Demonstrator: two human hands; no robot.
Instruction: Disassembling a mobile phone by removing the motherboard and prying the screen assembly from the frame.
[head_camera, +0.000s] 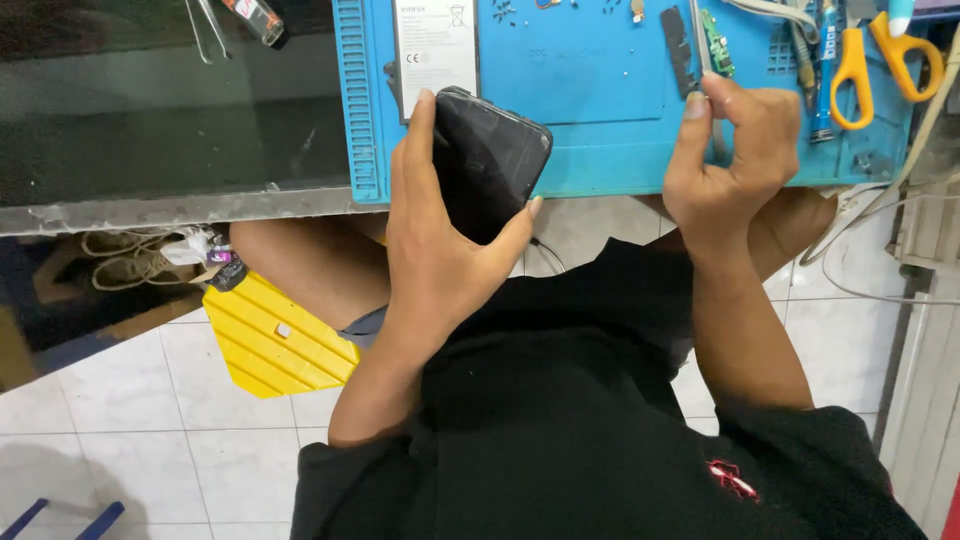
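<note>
My left hand (440, 250) grips a black smartphone (490, 160), holding it tilted just over the near edge of a blue work mat (600, 110). The phone's dark face points up and shows scratches. My right hand (730, 150) is closed around a thin metal tool, likely tweezers (703, 55), whose tip points up over the mat next to a black strip part (678, 45) and a small green circuit board (717, 42). A white phone battery (437, 50) lies on the mat just above the phone.
Yellow-handled scissors (880, 60) and other tools lie at the mat's right end. A dark glass tabletop (160, 110) extends left, with tweezers (205, 30) on it. Below are white floor tiles, a yellow plastic piece (270, 335), shoes (130, 260) and cables (870, 230).
</note>
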